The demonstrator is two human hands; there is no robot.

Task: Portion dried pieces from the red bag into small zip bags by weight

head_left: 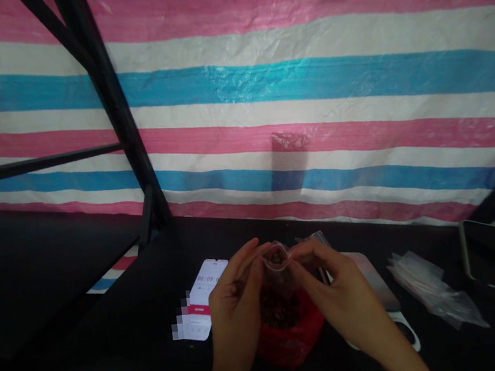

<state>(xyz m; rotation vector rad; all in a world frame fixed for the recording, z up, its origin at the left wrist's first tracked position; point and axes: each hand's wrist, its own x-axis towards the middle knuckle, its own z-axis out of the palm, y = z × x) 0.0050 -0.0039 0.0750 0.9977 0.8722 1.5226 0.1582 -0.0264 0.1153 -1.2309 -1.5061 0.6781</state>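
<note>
Between my two hands is a small clear zip bag (280,275), its mouth spread into a round opening with small brown pieces, like beans, showing inside. My left hand (238,301) pinches the left side of the rim. On the right side, the thumb and fingers of my right hand (334,282) grip the rim. Just below the zip bag sits a red plastic bag (293,343), open at the top and holding many more of the dark brown pieces (279,312). My wrists flank the red bag.
A lit phone (206,302) showing a timer lies left of my hands. At right are a flat scale-like device (372,278), partly hidden, a pile of clear zip bags (435,289) and a dark-screened phone (488,256). Black frame posts (110,99) and a striped sheet (307,79) stand behind.
</note>
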